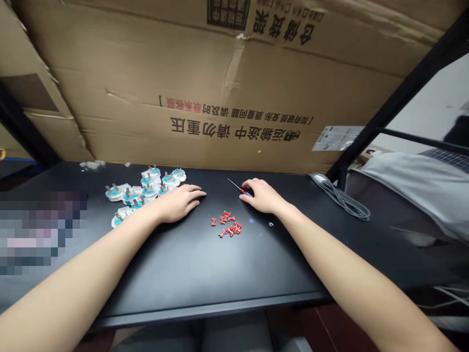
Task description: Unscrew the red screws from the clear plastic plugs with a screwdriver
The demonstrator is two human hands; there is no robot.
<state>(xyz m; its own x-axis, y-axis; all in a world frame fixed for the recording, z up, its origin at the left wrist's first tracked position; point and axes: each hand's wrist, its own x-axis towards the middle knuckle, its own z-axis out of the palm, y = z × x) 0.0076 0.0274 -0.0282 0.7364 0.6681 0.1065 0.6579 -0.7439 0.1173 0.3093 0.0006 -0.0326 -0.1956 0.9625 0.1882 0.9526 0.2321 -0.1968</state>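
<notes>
My left hand (179, 203) lies palm down on the black table (176, 274), its fingers stretched out and nothing in them. Just left of it, partly behind my wrist, are several clear and turquoise plug parts (132, 196) with metal prongs. Curled round a screwdriver (242, 191) is my right hand (262, 196), which hides most of the handle. The handle shows red and blue, and the thin metal shaft points to the far left. Several small red parts with metal ends (230, 229) lie in a loose group between my hands, touched by neither.
A large cardboard sheet (205, 73) with printing stands along the table's back edge. At the back right is a coiled grey cable (344, 198). Small clear pieces (92, 165) lie at the back left. A blue spot (251, 221) and a small white piece (271, 224) are near my right wrist.
</notes>
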